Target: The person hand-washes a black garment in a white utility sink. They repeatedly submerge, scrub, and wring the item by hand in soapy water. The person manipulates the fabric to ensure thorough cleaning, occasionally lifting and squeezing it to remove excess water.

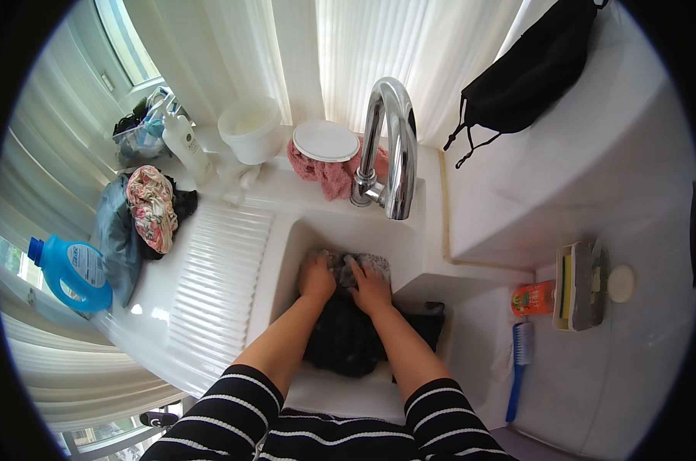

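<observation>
Both of my hands are down in the white sink, side by side at its far end. Bunched under them is a wet, mottled grey cloth that looks covered in suds. My left hand has its fingers curled into the cloth's left part. My right hand grips it just to the right, thumb turned inward. A dark, soaked garment fills the basin between my forearms; whether it joins the grey cloth I cannot tell. Above the sink's back edge arches a chrome faucet.
A ribbed washboard lies left, beside piled clothes and a blue detergent jug. Behind stand a pump bottle, white tub and lid on a pink towel. A blue brush sits right; a black mask hangs above.
</observation>
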The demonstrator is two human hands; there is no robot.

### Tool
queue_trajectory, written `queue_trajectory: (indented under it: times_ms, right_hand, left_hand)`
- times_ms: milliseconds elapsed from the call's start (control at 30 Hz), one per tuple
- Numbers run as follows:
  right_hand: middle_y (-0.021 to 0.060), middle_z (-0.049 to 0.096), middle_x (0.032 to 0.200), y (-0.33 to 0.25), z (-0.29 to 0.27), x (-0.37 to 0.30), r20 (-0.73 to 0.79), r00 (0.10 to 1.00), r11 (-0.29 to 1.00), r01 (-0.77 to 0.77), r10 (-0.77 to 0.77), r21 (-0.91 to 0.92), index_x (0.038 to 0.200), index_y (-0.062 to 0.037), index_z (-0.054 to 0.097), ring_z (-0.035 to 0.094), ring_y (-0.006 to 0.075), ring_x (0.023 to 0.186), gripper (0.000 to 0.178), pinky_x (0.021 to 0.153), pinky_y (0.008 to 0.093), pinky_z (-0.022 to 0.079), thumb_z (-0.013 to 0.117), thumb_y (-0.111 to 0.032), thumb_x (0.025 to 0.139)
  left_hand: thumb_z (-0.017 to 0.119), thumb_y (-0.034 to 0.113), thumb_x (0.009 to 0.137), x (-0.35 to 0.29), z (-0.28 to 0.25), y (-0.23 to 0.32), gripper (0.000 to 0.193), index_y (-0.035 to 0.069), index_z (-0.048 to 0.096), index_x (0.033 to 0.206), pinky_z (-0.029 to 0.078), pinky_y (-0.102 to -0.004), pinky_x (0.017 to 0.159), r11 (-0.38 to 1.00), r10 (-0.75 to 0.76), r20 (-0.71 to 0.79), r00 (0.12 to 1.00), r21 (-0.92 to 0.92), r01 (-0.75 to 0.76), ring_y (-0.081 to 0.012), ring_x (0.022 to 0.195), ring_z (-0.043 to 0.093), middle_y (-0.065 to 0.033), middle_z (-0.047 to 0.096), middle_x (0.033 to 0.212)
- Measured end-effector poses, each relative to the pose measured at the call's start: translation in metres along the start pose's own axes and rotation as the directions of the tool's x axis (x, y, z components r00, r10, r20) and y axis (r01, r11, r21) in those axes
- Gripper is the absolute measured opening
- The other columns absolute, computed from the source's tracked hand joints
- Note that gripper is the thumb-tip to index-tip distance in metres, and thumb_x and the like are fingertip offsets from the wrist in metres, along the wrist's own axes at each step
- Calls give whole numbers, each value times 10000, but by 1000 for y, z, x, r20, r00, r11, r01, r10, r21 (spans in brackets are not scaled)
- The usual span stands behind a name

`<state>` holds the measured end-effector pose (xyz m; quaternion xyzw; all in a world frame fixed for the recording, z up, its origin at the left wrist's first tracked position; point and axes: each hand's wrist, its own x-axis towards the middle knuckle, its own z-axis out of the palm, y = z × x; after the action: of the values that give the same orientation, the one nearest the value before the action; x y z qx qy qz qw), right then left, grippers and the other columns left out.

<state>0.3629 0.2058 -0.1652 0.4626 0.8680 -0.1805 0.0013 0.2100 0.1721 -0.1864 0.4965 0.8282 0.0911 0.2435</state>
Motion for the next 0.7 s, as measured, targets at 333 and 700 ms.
queue_trajectory:
  times_ms: [333,700]
  right_hand:
    - [181,605,1101,-7,-45,-51,416,829,85,-477,373,875,1041,77,609,609,256,953,559,817,349,480,753,-360,725]
    - [151,508,912,-81,-43,-86,-527,671,563,194,521,803,771,-3,519,535,345,834,266,731,392,444,701,-193,734]
  left_hand:
    - [551,483,872,-68,-27,2,654,-38,448,1253,429,-422,934,-22,-288,361,887,-929,370,-316,1136,509,-182,513,1250]
    - [485,457,920,-135,-45,37,376,107,553,1039,508,-333,749,-191,62,362,930,-910,367,-195,856,593,-80,596,954]
